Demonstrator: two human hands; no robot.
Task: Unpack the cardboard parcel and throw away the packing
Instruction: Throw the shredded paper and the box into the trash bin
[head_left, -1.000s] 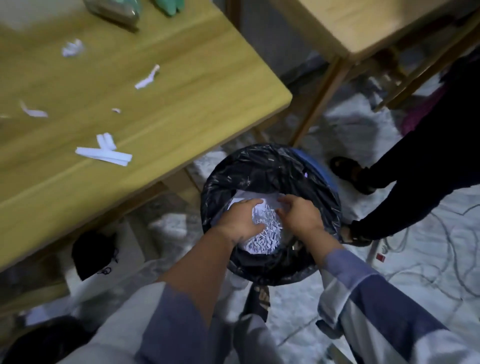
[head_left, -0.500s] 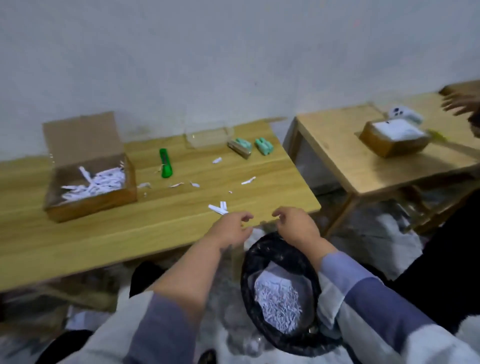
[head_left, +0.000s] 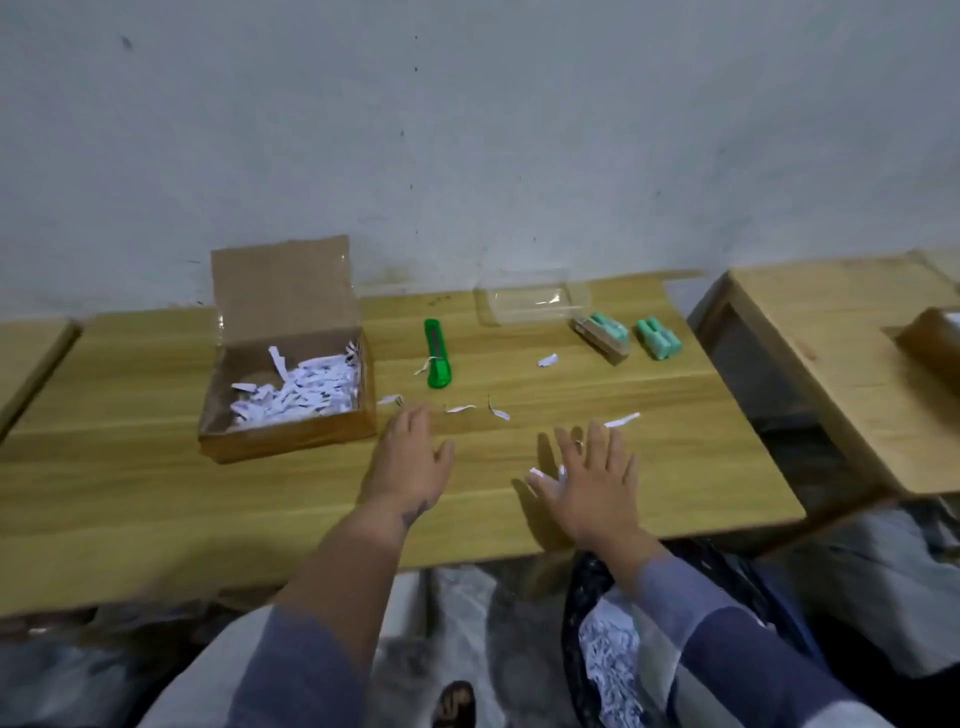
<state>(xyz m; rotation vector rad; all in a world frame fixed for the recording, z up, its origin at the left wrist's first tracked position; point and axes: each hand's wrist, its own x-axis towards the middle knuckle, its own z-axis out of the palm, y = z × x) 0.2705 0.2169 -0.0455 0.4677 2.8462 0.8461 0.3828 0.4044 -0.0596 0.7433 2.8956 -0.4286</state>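
Against a grey wall stood the table (head_left: 156, 499), where both hands hovered flat, fingers spread and empty: left hand (head_left: 410, 462) just beside the box (head_left: 291, 374), right hand (head_left: 592, 488) near loose scraps (head_left: 621, 420). Shreds (head_left: 301, 389) lay in the open box; more filled the bin (head_left: 613, 660) below.
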